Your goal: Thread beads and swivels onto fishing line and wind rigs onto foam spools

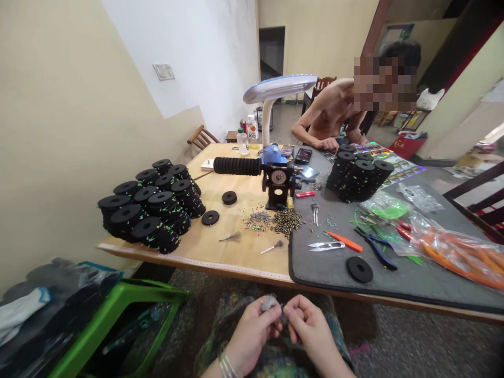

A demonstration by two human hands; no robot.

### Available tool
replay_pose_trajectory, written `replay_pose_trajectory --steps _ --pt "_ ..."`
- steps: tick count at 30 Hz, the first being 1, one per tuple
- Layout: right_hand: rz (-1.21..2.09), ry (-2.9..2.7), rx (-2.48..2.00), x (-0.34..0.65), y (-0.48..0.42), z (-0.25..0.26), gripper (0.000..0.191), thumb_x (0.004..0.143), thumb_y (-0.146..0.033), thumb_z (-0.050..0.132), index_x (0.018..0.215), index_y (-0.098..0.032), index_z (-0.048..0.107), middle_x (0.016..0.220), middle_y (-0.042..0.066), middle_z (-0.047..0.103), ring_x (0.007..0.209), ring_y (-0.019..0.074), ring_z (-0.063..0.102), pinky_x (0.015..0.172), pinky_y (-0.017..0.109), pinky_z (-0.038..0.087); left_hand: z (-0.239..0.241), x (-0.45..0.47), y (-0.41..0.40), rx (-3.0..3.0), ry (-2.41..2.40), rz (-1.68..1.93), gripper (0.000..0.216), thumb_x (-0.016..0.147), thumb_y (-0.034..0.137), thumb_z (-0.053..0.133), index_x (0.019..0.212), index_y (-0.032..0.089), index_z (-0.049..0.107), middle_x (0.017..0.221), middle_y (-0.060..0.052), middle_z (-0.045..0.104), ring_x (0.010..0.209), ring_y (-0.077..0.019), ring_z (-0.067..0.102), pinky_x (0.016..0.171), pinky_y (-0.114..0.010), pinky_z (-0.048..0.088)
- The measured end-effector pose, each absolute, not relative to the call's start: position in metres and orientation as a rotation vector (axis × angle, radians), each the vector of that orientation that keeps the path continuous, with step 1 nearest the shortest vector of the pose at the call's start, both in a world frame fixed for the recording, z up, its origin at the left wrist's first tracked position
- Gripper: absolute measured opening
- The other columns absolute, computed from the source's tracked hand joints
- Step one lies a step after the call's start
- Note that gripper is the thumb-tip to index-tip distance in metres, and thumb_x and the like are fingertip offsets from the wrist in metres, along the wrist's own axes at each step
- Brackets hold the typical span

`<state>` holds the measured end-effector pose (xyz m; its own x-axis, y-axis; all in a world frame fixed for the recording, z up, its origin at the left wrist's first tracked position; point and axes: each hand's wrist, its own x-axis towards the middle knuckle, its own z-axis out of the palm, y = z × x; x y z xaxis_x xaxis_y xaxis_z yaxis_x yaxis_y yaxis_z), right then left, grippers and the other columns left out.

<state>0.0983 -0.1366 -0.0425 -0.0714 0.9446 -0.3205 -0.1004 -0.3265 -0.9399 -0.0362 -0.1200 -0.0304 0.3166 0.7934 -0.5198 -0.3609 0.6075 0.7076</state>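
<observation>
Over the lap, below the table edge, my left hand is closed on a small grey bristly piece with fine points sticking out of its top. Close beside it, my right hand is closed with thumb and forefinger pinched. Whatever lies between those fingertips is too small to make out. The fingertips of both hands nearly meet. On the tabletop ahead lie a dark-tipped tool with a white stick, a bundle of thin wires and a pile of small brass-coloured beads.
Stacked black foam spools fill the table's left; more spools stand right. A black winding device is central, under a lamp. Thread snips, pliers and a foam ring lie right. Another person sits opposite.
</observation>
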Motion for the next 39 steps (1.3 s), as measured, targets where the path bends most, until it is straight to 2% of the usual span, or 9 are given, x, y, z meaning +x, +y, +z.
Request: replay_pose_trajectory --steps 9,20,28,39 --pt "1.668 -0.947 -1.384 0.096 -0.140 -0.041 0.054 0.065 -0.072 0.059 0.066 -0.020 0.047 0.032 -0.010 0.042 0.029 0.0038 0.023 0.036 0.018 0.015 -0.038 -0.040 -0.118 0.328 0.933 0.772 0.029 0.062 0.030 0.079 0.071 0.015 0.055 0.056 0.004 0.053 0.051 -0.0072 0.049 0.049 -0.019 0.030" --pt "1.706 -0.948 -1.331 0.097 -0.140 -0.045 0.049 0.070 -0.066 0.060 0.066 -0.019 0.048 0.033 -0.010 0.043 0.030 0.0036 0.024 0.036 0.018 0.014 -0.036 -0.038 -0.118 0.368 0.931 0.769 0.031 0.062 0.030 0.078 0.073 0.015 0.053 0.056 0.006 0.052 0.050 -0.0062 0.048 0.049 -0.019 0.027" --pt "1.706 -0.925 -1.347 0.097 -0.138 -0.043 0.049 0.066 -0.065 0.063 0.063 -0.019 0.046 0.033 -0.011 0.043 0.028 0.0027 0.024 0.036 0.019 0.012 -0.029 -0.037 -0.117 0.430 0.956 0.763 0.033 0.061 0.033 0.078 0.073 0.016 0.051 0.057 0.006 0.051 0.051 -0.0064 0.047 0.050 -0.020 0.027" --pt "1.679 -0.926 -1.408 0.098 -0.137 -0.038 0.043 0.069 -0.060 0.062 0.063 -0.020 0.048 0.032 -0.011 0.041 0.030 0.0038 0.023 0.037 0.019 0.013 -0.027 -0.036 -0.118 0.515 0.984 0.766 0.030 0.062 0.033 0.075 0.070 0.017 0.050 0.054 0.007 0.049 0.050 -0.0077 0.043 0.051 -0.022 0.025"
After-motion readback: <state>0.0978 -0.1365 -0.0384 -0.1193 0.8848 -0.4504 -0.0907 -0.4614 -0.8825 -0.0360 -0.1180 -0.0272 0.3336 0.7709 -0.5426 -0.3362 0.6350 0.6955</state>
